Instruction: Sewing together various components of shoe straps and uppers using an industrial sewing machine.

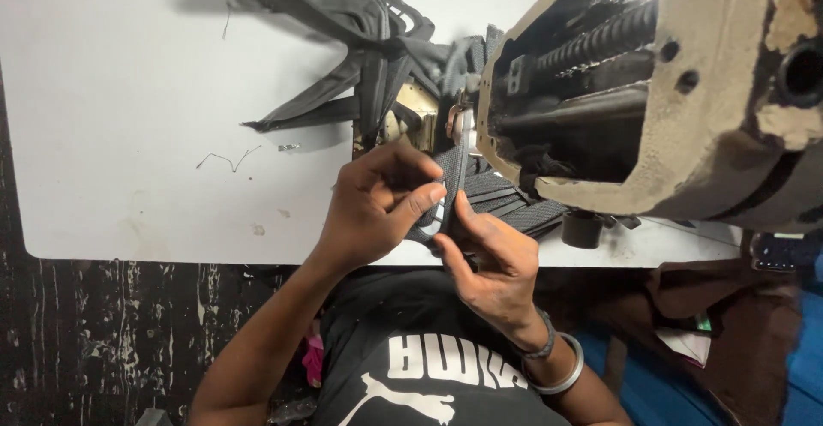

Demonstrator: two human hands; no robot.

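Left hand [377, 207]: fingers curled, thumb and forefinger pinching the near end of the dark strap [454, 173] from its left side.
Right hand [493, 263]: thumb and fingertips pressed on the same strap end from the right, just touching the left hand's fingers; grey and silver bangles [557, 366] on the wrist.
Strap: a narrow black woven band, held upright over the near edge of the white bench [129, 135], running up toward the sewing machine [651, 92].
Machine: worn beige head at the bench's right side, its dark inner parts exposed.
Strap pile [360, 32]: loose grey bands along the far edge.
Small black cup [583, 229]: by the near right edge.
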